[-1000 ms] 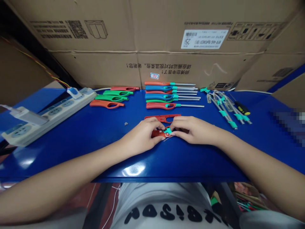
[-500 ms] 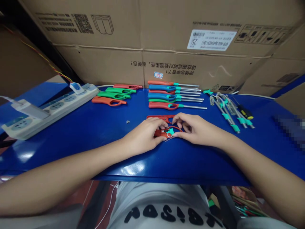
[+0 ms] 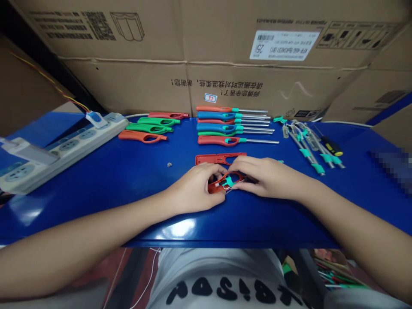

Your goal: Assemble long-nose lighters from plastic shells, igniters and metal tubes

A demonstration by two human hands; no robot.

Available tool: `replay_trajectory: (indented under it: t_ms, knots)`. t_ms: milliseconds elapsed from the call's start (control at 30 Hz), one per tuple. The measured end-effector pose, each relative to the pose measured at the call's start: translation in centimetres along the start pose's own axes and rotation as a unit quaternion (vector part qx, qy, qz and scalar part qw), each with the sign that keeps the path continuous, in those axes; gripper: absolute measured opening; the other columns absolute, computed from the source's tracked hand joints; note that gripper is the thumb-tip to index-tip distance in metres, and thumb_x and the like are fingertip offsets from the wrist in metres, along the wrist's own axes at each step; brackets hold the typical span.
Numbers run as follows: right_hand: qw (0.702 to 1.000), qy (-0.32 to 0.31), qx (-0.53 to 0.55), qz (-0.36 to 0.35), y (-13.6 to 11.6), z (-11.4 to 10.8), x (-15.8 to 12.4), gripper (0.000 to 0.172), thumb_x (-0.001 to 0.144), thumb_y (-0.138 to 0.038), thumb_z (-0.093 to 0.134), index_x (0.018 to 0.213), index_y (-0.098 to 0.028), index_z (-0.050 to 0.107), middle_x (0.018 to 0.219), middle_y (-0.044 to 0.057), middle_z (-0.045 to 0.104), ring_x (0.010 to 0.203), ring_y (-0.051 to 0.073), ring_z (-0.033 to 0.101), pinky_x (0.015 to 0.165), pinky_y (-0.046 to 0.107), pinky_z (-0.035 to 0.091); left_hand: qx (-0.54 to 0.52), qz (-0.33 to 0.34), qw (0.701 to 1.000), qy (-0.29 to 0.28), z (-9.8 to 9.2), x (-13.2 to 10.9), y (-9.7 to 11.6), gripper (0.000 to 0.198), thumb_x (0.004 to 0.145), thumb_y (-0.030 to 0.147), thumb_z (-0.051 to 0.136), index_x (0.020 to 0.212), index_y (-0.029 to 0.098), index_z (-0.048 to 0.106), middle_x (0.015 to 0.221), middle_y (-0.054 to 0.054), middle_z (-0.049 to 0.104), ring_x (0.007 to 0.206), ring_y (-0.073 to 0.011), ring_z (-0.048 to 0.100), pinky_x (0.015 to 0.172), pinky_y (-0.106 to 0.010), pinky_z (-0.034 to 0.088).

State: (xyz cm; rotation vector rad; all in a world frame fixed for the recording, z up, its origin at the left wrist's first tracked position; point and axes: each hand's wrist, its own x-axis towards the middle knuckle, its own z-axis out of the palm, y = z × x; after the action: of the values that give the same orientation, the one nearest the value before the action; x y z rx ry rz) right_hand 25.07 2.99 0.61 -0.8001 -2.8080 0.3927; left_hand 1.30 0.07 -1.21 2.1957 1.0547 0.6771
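My left hand [image 3: 196, 186] grips an orange-red lighter housing half [image 3: 214, 188] around its handle end, thumb below and fingers above. Inside that shell sit a teal trigger [image 3: 228, 181] and thin white wire. My right hand [image 3: 262, 177] closes round the front end of the same lighter, fingertips beside the trigger; whatever lies under its palm is hidden. A small teal tip [image 3: 280, 162] pokes out just beyond the right knuckles. Behind both hands lies another red housing half [image 3: 212, 159], inner side up.
Assembled lighters [image 3: 222, 140] with metal tubes lie in a row at the back. Several empty-looking housings [image 3: 143, 136] are to their left, near a power strip [image 3: 67, 146]. Small screws [image 3: 169, 164] lie left of my hands. Tube assemblies [image 3: 307, 152] and a screwdriver [image 3: 333, 146] are at right.
My right hand has turned slightly and closed further over the lighter's front end. The red housing half behind shows more plainly now. The whole view has shifted a little.
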Motion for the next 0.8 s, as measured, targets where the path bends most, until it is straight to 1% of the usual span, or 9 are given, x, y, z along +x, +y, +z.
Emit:
replay_trajectory:
  t_ms: [100,167,267,367,567,700,800]
  knots:
    - [0.998,0.006,-0.061,-0.019,-0.14,0.12,-0.02,0.027,0.101,-0.039,0.052,0.117,-0.018,0.059,0.112,0.009,0.068,0.085,0.019,0.067,0.067,0.029,0.047,0.009,0.002,1.0,0.016,0.28,0.04,0.29,0.021,0.088,0.03,0.069,0.105,0.017,0.067,0.095,-0.003,0.072,0.086,-0.0185,0.066,0.077,-0.031,0.05]
    - [0.994,0.01,-0.104,-0.036,-0.22,0.22,-0.05,0.028,0.103,-0.04,0.049,0.114,-0.017,0.06,0.109,0.009,0.069,0.079,0.018,0.066,0.062,0.028,0.043,0.018,-0.006,1.0,0.016,0.35,0.12,0.47,0.022,0.094,0.038,0.064,0.098,0.017,0.069,0.086,-0.002,0.07,0.078,-0.0168,0.063,0.072,-0.03,0.047]
    - [0.985,0.016,-0.159,-0.066,-0.28,0.4,-0.12,0.031,0.104,-0.04,0.043,0.113,-0.016,0.061,0.106,0.01,0.07,0.073,0.018,0.063,0.058,0.029,0.039,0.017,-0.013,1.0,0.015,0.3,0.23,0.6,0.02,0.095,0.034,0.062,0.087,0.017,0.069,0.076,0.0,0.064,0.07,-0.0141,0.058,0.066,-0.027,0.043]
    - [0.98,0.023,-0.181,-0.08,-0.31,0.51,-0.18,0.034,0.106,-0.04,0.04,0.112,-0.016,0.062,0.104,0.01,0.07,0.07,0.016,0.06,0.058,0.029,0.037,0.0,-0.013,1.0,0.018,0.21,0.32,0.6,0.015,0.093,0.029,0.064,0.085,0.016,0.068,0.075,0.001,0.063,0.069,-0.0125,0.057,0.065,-0.025,0.042]
    - [0.986,0.014,-0.149,-0.077,-0.63,0.15,-0.16,0.029,0.104,-0.037,0.045,0.114,-0.015,0.062,0.108,0.011,0.068,0.076,0.018,0.063,0.059,0.029,0.041,-0.019,-0.017,1.0,0.007,0.17,0.38,0.54,0.013,0.093,0.026,0.063,0.084,0.017,0.068,0.077,0.001,0.065,0.07,-0.0126,0.059,0.066,-0.025,0.043]
    - [0.992,0.002,-0.111,-0.051,-0.51,0.09,-0.15,0.028,0.102,-0.036,0.049,0.118,-0.016,0.062,0.106,0.01,0.069,0.078,0.019,0.065,0.062,0.03,0.043,-0.01,-0.013,1.0,0.014,0.22,0.27,0.49,0.014,0.093,0.025,0.063,0.083,0.017,0.067,0.077,0.0,0.065,0.07,-0.0127,0.058,0.066,-0.025,0.044]
    - [0.995,-0.002,-0.088,-0.036,-0.24,0.23,-0.12,0.028,0.102,-0.038,0.05,0.117,-0.018,0.063,0.103,0.009,0.071,0.08,0.021,0.067,0.067,0.031,0.046,0.007,-0.001,1.0,0.019,0.19,0.24,0.46,0.015,0.093,0.025,0.062,0.081,0.017,0.066,0.076,0.0,0.065,0.068,-0.0126,0.057,0.064,-0.025,0.043]
